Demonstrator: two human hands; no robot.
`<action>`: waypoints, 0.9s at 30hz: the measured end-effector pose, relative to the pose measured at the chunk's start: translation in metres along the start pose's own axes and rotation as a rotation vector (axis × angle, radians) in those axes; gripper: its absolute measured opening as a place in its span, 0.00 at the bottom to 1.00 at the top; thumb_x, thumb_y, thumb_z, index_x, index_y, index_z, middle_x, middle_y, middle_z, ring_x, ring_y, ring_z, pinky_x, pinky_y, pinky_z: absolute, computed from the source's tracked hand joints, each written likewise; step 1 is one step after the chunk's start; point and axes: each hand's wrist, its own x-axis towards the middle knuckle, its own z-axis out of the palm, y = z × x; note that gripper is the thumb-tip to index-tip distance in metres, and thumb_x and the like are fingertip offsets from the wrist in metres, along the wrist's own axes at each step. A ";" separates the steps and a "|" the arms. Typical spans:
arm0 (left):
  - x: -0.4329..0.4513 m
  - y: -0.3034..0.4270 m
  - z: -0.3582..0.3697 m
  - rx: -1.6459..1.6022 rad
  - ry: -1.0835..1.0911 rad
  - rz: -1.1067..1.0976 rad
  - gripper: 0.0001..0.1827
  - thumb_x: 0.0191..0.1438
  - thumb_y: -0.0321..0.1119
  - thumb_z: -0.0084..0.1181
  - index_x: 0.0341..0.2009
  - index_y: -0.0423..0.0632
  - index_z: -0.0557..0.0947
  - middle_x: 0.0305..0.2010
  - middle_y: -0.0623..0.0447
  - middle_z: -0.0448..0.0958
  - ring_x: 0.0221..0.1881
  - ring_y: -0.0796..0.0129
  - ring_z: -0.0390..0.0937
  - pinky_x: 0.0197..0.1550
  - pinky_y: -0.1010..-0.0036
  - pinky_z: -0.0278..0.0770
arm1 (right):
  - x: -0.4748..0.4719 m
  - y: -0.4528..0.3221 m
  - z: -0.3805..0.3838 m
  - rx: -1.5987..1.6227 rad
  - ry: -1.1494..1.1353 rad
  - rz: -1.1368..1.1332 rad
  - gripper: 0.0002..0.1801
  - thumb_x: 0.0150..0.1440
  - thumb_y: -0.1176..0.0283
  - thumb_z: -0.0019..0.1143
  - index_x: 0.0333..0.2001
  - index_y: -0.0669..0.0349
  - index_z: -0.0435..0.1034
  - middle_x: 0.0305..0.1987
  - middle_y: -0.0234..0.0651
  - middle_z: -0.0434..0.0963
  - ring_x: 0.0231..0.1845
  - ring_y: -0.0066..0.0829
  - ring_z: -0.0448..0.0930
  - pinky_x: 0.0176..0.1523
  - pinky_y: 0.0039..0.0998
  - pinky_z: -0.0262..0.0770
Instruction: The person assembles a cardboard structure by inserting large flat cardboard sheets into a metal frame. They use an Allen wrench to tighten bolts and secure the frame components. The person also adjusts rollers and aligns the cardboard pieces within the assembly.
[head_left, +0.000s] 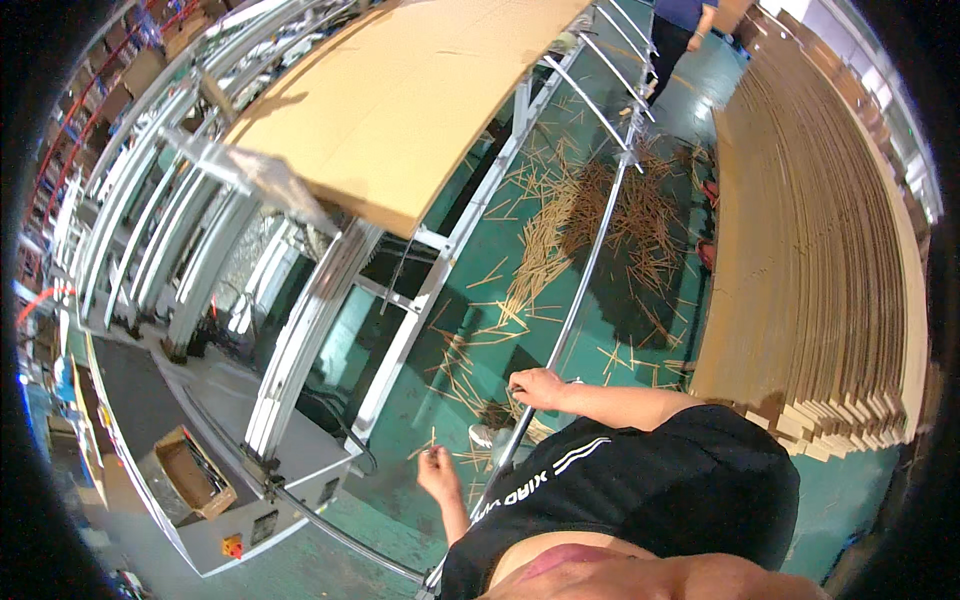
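My right hand (538, 388) lies across a long metal rail (581, 307), its fingers curled over the far side. A small dark thing shows at the fingertips; whether the hand grips it or the rail is unclear. Lower down, my left hand (437, 471) hangs over the floor with bent fingers, and something small may be between them. Beyond the rail, a large tan board (405, 97) rests on a metal-framed machine (300, 352). Thin brown strips (544, 247) lie heaped and scattered on the green floor on both sides of the rail.
On my right stands a long stack of brown boards (802, 247). An open cardboard box (191, 472) holding tools sits on the machine's near end, above an orange-red switch (232, 546). Farther along the rail, with its white cross bars (592, 101), stands another person (671, 45).
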 end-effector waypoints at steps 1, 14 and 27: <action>-0.009 0.022 0.019 -0.036 -0.091 -0.059 0.04 0.49 0.28 0.53 0.28 0.42 0.75 0.20 0.58 0.69 0.22 0.79 0.63 0.25 0.80 0.64 | -0.004 0.007 -0.003 0.073 0.013 -0.033 0.09 0.46 0.66 0.50 0.32 0.55 0.69 0.31 0.38 0.76 0.35 0.40 0.77 0.38 0.40 0.72; -0.057 0.214 0.298 0.178 -0.592 0.225 0.08 0.49 0.30 0.52 0.35 0.42 0.76 0.17 0.58 0.70 0.20 0.79 0.66 0.24 0.81 0.65 | -0.147 0.209 -0.196 0.387 0.452 0.206 0.11 0.47 0.66 0.53 0.34 0.60 0.68 0.28 0.40 0.76 0.31 0.38 0.77 0.34 0.34 0.71; -0.058 0.348 0.590 0.169 -1.171 0.512 0.11 0.47 0.34 0.54 0.34 0.43 0.76 0.15 0.48 0.69 0.18 0.63 0.69 0.24 0.72 0.67 | -0.167 0.405 -0.327 0.632 0.768 0.440 0.09 0.48 0.72 0.55 0.34 0.63 0.67 0.25 0.38 0.74 0.27 0.27 0.76 0.33 0.26 0.70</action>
